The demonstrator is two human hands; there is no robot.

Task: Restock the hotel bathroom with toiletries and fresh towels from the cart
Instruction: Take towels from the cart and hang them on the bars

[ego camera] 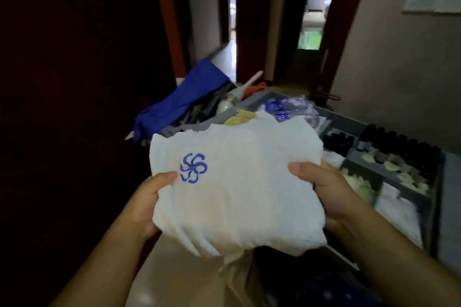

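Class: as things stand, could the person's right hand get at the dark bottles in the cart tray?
Probably not: the right hand and left hand both grip the white towel. The dark bottles lie uncovered beside the right hand, so the way looks free once it lets go.

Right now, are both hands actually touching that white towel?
Touching. The head view shows the left hand and right hand gripping opposite edges of the folded white towel, thumbs pressed on top.
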